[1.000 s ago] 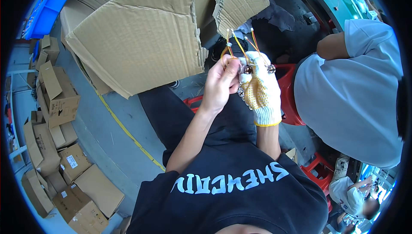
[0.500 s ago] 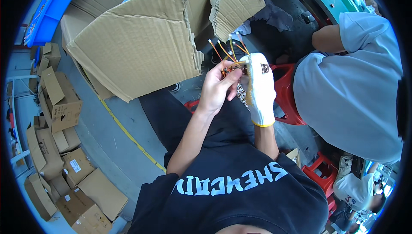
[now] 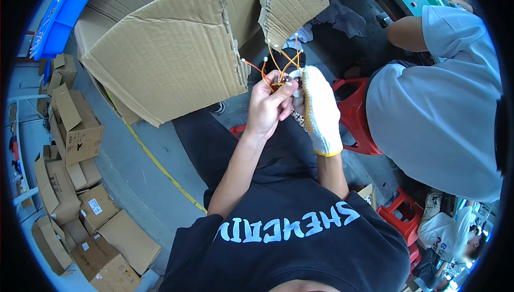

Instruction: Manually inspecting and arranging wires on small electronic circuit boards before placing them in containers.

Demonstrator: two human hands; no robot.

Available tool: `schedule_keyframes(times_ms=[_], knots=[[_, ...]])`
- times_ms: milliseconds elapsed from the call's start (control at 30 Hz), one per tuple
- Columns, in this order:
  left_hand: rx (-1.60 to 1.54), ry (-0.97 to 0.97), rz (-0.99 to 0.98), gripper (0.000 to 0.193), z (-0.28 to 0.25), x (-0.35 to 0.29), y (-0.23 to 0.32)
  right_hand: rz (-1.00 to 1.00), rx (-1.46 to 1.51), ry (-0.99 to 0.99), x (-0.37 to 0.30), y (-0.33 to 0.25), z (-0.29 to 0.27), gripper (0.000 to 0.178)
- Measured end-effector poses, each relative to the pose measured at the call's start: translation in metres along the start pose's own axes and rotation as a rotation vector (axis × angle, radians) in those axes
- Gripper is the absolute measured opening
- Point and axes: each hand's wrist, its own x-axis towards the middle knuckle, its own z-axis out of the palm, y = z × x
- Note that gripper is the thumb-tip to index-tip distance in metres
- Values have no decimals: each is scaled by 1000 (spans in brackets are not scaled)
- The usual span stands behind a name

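My bare left hand [image 3: 266,102] is closed, its thumb and fingers pinching a bunch of thin red and yellow wires [image 3: 289,63] with small white connectors. The wires fan upward from small brown parts at the fingertips. My right hand [image 3: 321,107], in a white knit glove with a yellow hem, is curled shut close against the left one. A chain-like strip of small round parts [image 3: 298,119] hangs below its fingers. The glove hides most of what it grips, so where the strip and wires meet I cannot make out.
A large torn cardboard box [image 3: 171,51] stands just ahead to the left. Several smaller cartons [image 3: 80,126] line the left side. A blue bin [image 3: 61,21] sits at the upper left. To the right, a person in a grey shirt [image 3: 428,104] sits on a red stool [image 3: 354,115].
The wires have swung and spread more to the left. Both hands have shifted slightly left, and the right glove has turned, hiding the round brown piece seen at it earlier.
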Motion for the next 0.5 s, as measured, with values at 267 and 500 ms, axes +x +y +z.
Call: schedule_keyframes(times_ms=[267, 500], knots=[[-84, 27, -32, 11, -1, 0, 3, 21, -43, -66, 0, -6, -6, 28], [94, 13, 1, 14, -6, 3, -1, -867, -806, 41, -4, 18, -12, 25]])
